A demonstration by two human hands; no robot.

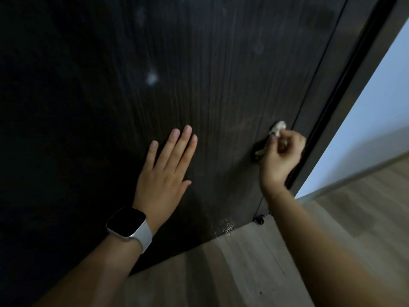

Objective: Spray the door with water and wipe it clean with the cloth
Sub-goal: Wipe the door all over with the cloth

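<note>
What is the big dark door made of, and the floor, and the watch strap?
The door looks like dark wood or wood-look laminate: fine vertical grain, slight sheen. The floor seems pale wood-look planks, with seams and grain. The watch strap looks like smooth white rubber or silicone, matte.

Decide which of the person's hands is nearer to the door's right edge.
Right. The right hand, gripping the cloth, works beside the door's right edge; the left hand lies flat nearer the panel's middle.
</note>
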